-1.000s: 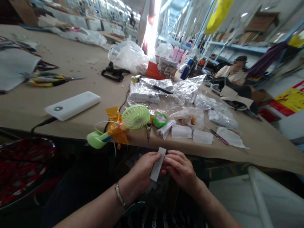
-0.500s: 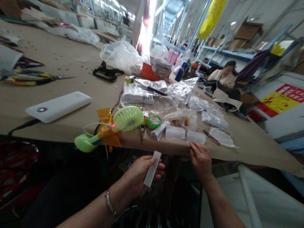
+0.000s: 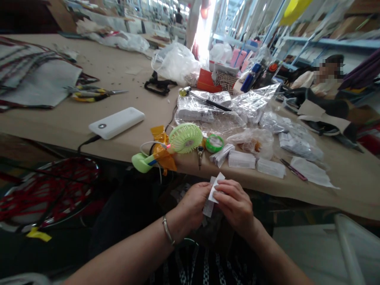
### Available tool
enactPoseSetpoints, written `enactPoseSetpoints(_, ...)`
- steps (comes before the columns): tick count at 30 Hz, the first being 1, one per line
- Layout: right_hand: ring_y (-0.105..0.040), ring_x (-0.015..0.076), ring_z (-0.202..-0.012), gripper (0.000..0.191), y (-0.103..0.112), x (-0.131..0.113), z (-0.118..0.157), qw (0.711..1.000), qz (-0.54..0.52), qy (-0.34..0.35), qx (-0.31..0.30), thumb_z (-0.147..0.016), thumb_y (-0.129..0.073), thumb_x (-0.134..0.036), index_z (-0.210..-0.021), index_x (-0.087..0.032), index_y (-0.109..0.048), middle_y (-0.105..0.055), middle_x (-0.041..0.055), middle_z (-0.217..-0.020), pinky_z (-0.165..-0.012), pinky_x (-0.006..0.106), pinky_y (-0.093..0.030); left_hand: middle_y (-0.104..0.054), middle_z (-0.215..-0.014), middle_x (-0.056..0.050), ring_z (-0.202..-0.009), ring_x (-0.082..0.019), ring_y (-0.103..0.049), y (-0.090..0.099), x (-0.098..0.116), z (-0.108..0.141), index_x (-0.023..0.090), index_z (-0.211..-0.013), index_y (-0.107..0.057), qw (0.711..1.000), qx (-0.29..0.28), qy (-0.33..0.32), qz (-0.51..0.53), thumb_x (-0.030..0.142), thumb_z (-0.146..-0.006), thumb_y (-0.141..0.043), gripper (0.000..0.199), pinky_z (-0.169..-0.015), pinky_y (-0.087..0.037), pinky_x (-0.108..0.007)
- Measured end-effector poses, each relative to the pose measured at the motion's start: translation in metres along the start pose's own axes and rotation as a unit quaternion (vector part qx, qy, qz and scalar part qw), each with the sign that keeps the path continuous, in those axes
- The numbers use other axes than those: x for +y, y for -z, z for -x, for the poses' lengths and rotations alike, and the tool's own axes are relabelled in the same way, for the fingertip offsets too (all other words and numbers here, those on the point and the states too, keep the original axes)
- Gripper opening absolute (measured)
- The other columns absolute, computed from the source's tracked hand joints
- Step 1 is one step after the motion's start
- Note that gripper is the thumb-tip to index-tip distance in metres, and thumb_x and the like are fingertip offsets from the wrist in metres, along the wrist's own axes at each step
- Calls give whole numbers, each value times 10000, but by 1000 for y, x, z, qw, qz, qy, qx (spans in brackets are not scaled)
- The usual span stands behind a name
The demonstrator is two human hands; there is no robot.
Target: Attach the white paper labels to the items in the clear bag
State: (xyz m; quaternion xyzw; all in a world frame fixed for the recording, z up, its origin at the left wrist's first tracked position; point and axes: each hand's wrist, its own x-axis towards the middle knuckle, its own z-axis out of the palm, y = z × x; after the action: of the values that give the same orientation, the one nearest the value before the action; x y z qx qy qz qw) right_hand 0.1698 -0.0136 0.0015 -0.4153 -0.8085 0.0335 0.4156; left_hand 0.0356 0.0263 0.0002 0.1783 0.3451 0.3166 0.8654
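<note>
My left hand, wearing a metal bangle at the wrist, pinches a printed white label just off the table's front edge. In the fingers of my right hand is a second white label, tilted across the first. The two hands meet in front of my lap. Beyond them on the table edge lie a fanned bundle of white labels, a label stack and a thinner stack. A slim pinkish tool rests right of the stacks.
A green fan is taped at the table edge. Near it are a pointed tool and a round green container. Plastic-wrapped packs lie behind. Leftward are a white power bank and yellow-handled pliers. A person sits far right.
My right hand has left the thinner label stack and come to my left hand, bringing a label. My left hand has risen slightly with its label. The view has turned left.
</note>
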Motion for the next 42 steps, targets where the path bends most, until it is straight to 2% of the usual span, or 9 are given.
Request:
enactPoseSetpoints(8,-576,177,-972,185,-15,-4,1,996,-12,28,-83,-850,-506,-117,-951,-218,-623,-646,45,-923,-891,387,-447,-580,-559,-13,-458,-68,-500,11,0,-4,101,-586,-564,997,41,-36,49,124,-625,-630,80,-430,-341,-169)
enactPoseSetpoints(24,-576,194,-1015,220,-14,-2,6,994,-41,25,-97,-846,-493,-121,-1015,-215,-601,-657,58,-986,-946,424,-421,-628,-634,-47,-518,-79,-547,8,0,4,79,-645,-620,998,39,-36,38,155,-655,-664,89,-475,-388,-172)
enactPoseSetpoints(27,-563,216,-1031,261,-11,-4,10,995,-65,-8,-77,-817,-548,-145,-1068,-210,-579,-643,69,-1014,-930,422,-434,-612,-608,-37,-489,-73,-535,7,2,5,83,-645,-608,998,44,-31,30,142,-688,-635,79,-469,-397,-175)
enactPoseSetpoints(30,-545,231,-1031,248,-8,-2,15,985,-109,-134,-4,-790,-592,-185,-1036,-214,-586,-611,77,-1032,-905,402,-439,-617,-632,-46,-472,-87,-548,7,5,7,87,-751,-614,1000,27,-6,-2,193,-771,-569,117,-464,-424,-196)
enactPoseSetpoints(32,-563,208,-964,229,-7,4,15,947,-176,-265,34,-796,-593,-229,-1024,-220,-580,-605,62,-1002,-867,364,-451,-629,-672,-62,-470,-97,-561,7,6,9,89,-834,-606,999,18,20,-34,236,-814,-522,171,-466,-445,-213)
enactPoseSetpoints(35,-587,161,-835,328,-10,16,12,829,-374,-416,-11,-770,-628,-302,-1082,-224,-558,-616,34,-955,-765,291,-478,-633,-711,-82,-470,-91,-563,5,6,14,85,-845,-589,997,2,40,-72,277,-836,-494,215,-455,-440,-198)
enactPoseSetpoints(38,-583,125,-715,402,-14,25,8,700,-538,-460,-89,-716,-687,-326,-1083,-202,-582,-629,32,-913,-661,239,-476,-624,-700,-80,-467,-87,-557,3,5,17,86,-840,-582,994,-30,51,-95,303,-839,-490,236,-433,-420,-183)
enactPoseSetpoints(40,-566,105,-652,403,-17,28,7,657,-589,-457,-111,-680,-722,-329,-1040,-185,-612,-632,32,-881,-612,218,-465,-617,-682,-64,-456,-83,-546,4,5,19,99,-893,-577,992,-49,53,-104,314,-833,-500,236,-427,-410,-181)
enactPoseSetpoints(42,-557,95,-628,378,-19,28,7,642,-613,-445,-115,-658,-742,-323,-989,-180,-631,-627,39,-919,-583,208,-459,-608,-663,-45,-446,-79,-536,5,4,20,113,-929,-566,991,-56,52,-111,314,-824,-515,233,-431,-405,-181)
